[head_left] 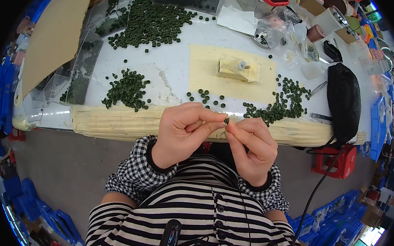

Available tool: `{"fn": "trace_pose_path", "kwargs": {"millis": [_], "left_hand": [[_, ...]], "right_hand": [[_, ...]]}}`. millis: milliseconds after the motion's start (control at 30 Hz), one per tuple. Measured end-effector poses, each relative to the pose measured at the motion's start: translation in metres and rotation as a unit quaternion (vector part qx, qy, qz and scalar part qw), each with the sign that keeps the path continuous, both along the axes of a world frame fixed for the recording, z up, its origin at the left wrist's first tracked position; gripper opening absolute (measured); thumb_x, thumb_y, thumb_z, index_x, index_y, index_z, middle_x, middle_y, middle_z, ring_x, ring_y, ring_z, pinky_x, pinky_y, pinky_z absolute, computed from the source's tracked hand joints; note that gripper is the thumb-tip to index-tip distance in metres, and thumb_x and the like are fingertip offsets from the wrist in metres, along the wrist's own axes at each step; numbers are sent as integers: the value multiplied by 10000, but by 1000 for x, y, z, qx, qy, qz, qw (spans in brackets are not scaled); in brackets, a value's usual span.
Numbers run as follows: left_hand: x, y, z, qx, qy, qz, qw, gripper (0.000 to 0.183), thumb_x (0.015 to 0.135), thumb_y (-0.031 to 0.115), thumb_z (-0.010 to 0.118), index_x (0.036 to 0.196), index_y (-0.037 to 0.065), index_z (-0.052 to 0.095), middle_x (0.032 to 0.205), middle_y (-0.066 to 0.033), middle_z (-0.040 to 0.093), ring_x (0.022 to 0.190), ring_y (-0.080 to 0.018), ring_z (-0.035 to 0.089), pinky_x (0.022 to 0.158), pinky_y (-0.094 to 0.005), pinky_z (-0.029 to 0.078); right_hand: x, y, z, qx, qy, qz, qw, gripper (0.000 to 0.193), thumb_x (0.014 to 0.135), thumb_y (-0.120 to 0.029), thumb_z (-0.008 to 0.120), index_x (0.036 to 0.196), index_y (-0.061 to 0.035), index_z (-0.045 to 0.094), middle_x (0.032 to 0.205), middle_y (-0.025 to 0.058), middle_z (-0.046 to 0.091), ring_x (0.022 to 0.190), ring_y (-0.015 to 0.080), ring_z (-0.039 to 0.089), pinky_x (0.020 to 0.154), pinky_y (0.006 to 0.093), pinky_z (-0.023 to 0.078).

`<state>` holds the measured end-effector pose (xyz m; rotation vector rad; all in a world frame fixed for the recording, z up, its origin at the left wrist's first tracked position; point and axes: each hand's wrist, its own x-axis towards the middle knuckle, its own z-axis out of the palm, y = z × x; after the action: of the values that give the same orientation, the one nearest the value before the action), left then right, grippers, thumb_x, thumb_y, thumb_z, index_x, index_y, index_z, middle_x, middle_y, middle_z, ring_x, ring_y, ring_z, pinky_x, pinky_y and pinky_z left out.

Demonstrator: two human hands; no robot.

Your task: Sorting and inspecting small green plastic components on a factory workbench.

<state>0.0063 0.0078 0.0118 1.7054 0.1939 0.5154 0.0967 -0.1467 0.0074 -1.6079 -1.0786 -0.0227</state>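
**One small dark-green piece, in hand**

Item: small, dark green, with a lighter streak on the side I can see; mostly covered by fingertips, so I cannot read its full outline. Loose pieces of like colour look short, round and thick.

Location: between the two hands, seen against the near edge of the white worktop.

Left hand: fingers nearly closed, forefinger and thumb pinching the piece; the others curled toward the palm.

Right hand: forefinger and thumb drawn close together, tips meeting the piece from its right; I cannot tell from here whether they grip it or only touch it.

Surroundings, on my feed: a large green heap at the far left; a smaller heap nearer; a scattered heap beyond the right hand; a pale yellow block bearing a small upright fitting; a black pouch at the right.
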Motion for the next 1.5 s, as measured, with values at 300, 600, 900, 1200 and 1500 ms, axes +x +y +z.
{"fn": "trace_pose_path", "kwargs": {"millis": [300, 600, 900, 1200, 1500], "left_hand": [[-1, 0, 0, -10, 14, -6, 1000, 129, 809, 7, 716, 934, 38, 727, 542, 48, 397, 516, -51, 321, 493, -230, 281], [-1, 2, 3, -19, 11, -7, 1000, 145, 810, 18, 720, 953, 40, 727, 563, 44, 405, 513, -44, 307, 487, -227, 260], [-3, 4, 7, 3, 14, -8, 1000, 139, 808, 26, 726, 946, 45, 730, 556, 43, 404, 513, -51, 313, 486, -234, 257], [-4, 3, 5, 1, 23, -12, 1000, 134, 815, 20, 713, 946, 45, 728, 561, 37, 429, 512, -53, 327, 484, -231, 269], [-6, 5, 4, 33, 43, 21, 998, 167, 785, -14, 730, 947, 27, 724, 562, 45, 358, 512, -48, 310, 492, -227, 259]], "right_hand": [[3, 3, -5, 22, -27, -1, 999, 337, 675, 89, 736, 997, -12, 721, 761, 61, 606, 669, 208, 553, 597, 295, 440], [4, 4, -6, 31, -27, -5, 999, 350, 680, 87, 731, 1016, -13, 719, 770, 62, 612, 681, 203, 558, 611, 295, 442], [6, 4, -4, 32, -43, 14, 998, 344, 687, 72, 742, 1020, -13, 719, 772, 63, 617, 689, 212, 563, 605, 290, 451], [6, 1, -2, 10, -35, 25, 999, 292, 714, 96, 711, 992, 5, 714, 817, 86, 639, 732, 224, 573, 673, 302, 451], [7, 3, -6, -1, -23, -7, 1000, 317, 710, 82, 714, 1015, -3, 714, 806, 75, 629, 713, 212, 573, 636, 294, 454]]}}
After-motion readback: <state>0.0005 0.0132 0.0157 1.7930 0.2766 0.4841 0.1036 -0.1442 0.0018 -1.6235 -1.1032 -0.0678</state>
